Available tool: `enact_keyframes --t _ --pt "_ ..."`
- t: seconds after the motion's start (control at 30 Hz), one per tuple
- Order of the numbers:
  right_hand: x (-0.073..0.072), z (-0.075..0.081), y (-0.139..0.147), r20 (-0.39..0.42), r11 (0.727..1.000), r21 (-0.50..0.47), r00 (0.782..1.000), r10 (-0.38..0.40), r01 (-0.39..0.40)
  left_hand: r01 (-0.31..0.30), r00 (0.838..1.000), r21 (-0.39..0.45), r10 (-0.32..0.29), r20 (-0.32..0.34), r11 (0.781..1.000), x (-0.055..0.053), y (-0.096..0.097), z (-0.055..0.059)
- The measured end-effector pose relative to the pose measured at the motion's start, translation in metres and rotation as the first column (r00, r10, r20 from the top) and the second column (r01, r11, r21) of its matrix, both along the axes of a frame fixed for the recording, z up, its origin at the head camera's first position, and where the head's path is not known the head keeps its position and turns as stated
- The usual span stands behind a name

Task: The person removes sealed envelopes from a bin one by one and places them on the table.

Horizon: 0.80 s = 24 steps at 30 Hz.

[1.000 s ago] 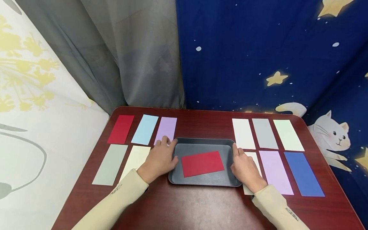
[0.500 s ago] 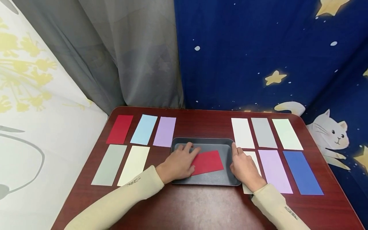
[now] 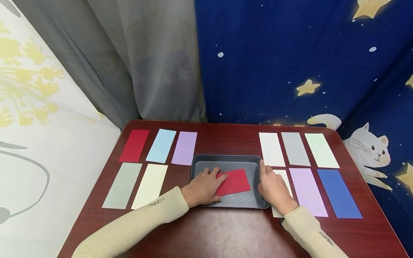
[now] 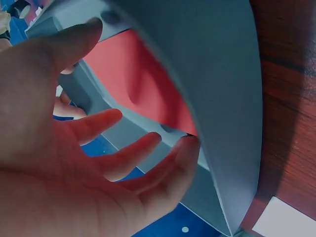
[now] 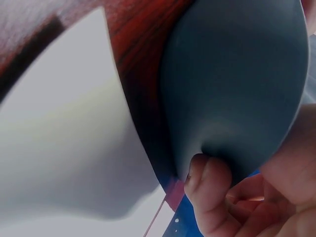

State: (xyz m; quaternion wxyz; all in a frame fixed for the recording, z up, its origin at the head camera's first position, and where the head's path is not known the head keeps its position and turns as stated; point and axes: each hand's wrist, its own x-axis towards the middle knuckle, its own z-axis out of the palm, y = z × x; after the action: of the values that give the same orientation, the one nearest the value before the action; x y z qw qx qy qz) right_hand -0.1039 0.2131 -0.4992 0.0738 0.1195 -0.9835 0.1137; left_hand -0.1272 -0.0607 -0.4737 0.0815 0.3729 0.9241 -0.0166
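A dark grey tray lies on the table with a red paper card flat inside it, slightly askew. My left hand reaches over the tray's left side, fingers spread above the card's left end, which it hides. In the left wrist view, the thumb and fingers stand apart around the red card, one fingertip at its edge. My right hand grips the tray's right rim. From the right wrist, curled fingers are seen against the tray's outer wall.
Several paper cards lie left of the tray, among them light blue and cream. Several more lie right, including white and blue. A cream card is partly covered by my right hand. Curtains hang behind the table.
My left hand has left the tray's left rim and moved right, over the red card's left end. The right hand stays on the right rim. Tray and card look almost unmoved.
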Motion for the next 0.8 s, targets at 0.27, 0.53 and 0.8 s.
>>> enact_keyframes --t 0.27,0.53,0.8 --pt "-0.0003 -0.0006 0.0001 -0.008 1.000 0.004 1.000 0.003 -0.003 0.027 0.999 -0.023 -0.028 -0.036 0.999 -0.0019 -0.0010 0.0002" --pt "-0.0002 -0.0003 0.0000 -0.006 1.000 0.003 1.000 0.004 -0.004 0.044 0.998 -0.033 -0.045 -0.040 0.999 -0.0025 -0.0016 0.0001" --pt "0.0004 0.0000 0.0002 0.012 1.000 -0.001 1.000 -0.009 0.009 0.009 1.000 -0.031 -0.010 -0.022 0.999 -0.0024 0.0005 -0.0017"
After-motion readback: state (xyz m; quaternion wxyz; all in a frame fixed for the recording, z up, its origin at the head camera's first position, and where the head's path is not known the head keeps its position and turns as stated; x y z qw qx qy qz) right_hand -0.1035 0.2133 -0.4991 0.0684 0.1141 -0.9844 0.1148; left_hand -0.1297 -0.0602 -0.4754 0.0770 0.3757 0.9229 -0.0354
